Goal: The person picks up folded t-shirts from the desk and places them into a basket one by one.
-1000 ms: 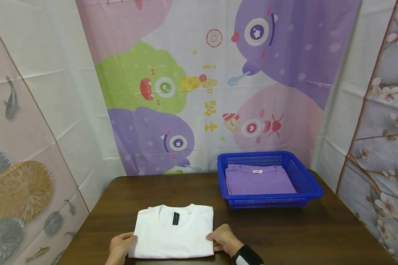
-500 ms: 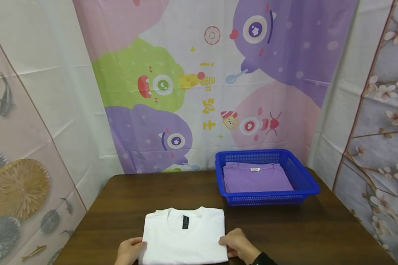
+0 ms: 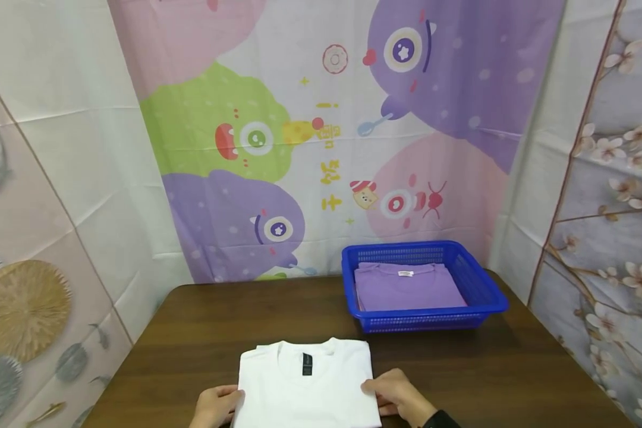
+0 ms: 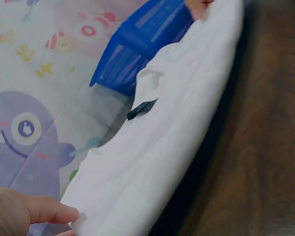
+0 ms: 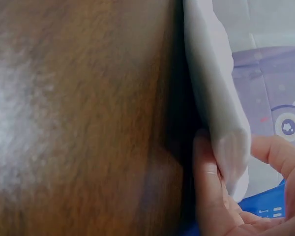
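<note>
A folded white T-shirt [image 3: 310, 389] with a black neck label lies level at the front of the table in the head view, its collar toward the back. My left hand [image 3: 216, 406] pinches its left edge, thumb on top. At the opposite edge my right hand [image 3: 398, 395] grips the cloth. In the right wrist view the right hand [image 5: 226, 196] has the folded layers between thumb and fingers, with a dark gap between shirt and table. The left wrist view shows the left hand [image 4: 34, 211] at a corner of the white T-shirt [image 4: 152, 132].
A blue plastic basket [image 3: 425, 324] stands at the back right of the brown wooden table [image 3: 257, 309]. Inside it lies a folded purple T-shirt [image 3: 409, 291]. A cartoon-printed curtain [image 3: 321, 238] hangs behind the table, with patterned cloths at both sides.
Both hands have shifted to the right in the head view and nearer its lower edge, carrying the white T-shirt along. The camera has turned slightly, so the basket appears a little further left.
</note>
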Demonstrator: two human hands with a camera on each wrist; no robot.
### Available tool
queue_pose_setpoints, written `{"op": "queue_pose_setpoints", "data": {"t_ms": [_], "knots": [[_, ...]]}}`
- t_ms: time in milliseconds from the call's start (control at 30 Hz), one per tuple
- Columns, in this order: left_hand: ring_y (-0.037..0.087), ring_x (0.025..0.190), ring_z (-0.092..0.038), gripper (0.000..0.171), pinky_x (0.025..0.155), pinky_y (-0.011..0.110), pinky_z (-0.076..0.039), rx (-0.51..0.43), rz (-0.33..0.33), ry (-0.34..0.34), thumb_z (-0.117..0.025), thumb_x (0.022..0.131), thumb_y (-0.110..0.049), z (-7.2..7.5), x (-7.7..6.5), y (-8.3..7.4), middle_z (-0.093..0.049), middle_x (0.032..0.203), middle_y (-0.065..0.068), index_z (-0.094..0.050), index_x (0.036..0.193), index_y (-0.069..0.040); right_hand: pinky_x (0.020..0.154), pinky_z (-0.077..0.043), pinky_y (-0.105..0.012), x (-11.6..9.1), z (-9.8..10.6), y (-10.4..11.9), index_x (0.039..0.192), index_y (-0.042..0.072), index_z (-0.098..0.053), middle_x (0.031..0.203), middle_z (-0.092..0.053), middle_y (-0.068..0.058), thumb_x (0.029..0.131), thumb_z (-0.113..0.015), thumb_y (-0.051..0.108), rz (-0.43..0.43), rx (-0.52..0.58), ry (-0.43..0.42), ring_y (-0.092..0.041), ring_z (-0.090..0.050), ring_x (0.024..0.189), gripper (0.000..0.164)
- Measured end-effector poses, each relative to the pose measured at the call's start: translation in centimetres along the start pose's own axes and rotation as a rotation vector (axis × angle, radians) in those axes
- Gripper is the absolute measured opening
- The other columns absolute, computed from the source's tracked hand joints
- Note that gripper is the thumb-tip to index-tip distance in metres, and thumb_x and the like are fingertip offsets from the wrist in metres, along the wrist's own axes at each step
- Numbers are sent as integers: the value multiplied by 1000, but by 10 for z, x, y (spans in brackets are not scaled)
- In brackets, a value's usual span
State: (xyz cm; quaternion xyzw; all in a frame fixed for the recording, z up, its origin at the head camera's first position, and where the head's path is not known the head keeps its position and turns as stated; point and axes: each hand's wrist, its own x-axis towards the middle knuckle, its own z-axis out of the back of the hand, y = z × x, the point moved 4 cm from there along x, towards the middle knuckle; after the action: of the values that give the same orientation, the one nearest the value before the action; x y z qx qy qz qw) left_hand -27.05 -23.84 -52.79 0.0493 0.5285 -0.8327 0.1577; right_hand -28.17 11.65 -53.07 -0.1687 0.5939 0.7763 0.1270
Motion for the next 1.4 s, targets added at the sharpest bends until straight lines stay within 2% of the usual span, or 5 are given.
{"op": "queue_pose_setpoints", "data": {"t_ms": [233,600,967,1267,1400], "knots": [[18,74,-67,37,64,33,-59,14,1,-11,-64,82,-6,-3,0,-3,-71,89,24,-60,110,18,53,-52,-22,0,3,0,71,3,-63,60,-56,3,74,-69,1,15,6,-41,-9,-55,58,7],[20,78,-67,36,68,38,-60,-37,-19,3,-63,81,-3,-35,-2,-16,-67,98,31,-60,108,20,54,-52,-24,-3,32,-6,72,2,-62,60,-55,2,73,-68,2,19,-22,-120,-10,-54,58,6],[22,77,-68,34,68,39,-61,-115,-82,62,-61,82,1,-68,-4,-29,-68,94,30,-57,107,25,56,-54,-28,-3,63,-17,79,-3,-64,64,-61,-2,72,-67,1,-12,-17,-194,-12,-58,60,8],[17,73,-66,37,68,37,-61,-142,-71,135,-62,82,1,-87,-7,-39,-69,90,25,-55,109,26,55,-55,-28,-4,86,-26,80,-4,-65,62,-62,-2,71,-67,0,-19,3,-224,-12,-59,58,10],[19,75,-67,41,69,38,-61,-123,-60,152,-62,82,-3,-90,-8,-42,-70,88,23,-54,110,25,57,-55,-28,-3,94,-26,84,-4,-67,65,-63,-2,73,-68,5,-50,-47,-199,-12,-60,61,14]]}}
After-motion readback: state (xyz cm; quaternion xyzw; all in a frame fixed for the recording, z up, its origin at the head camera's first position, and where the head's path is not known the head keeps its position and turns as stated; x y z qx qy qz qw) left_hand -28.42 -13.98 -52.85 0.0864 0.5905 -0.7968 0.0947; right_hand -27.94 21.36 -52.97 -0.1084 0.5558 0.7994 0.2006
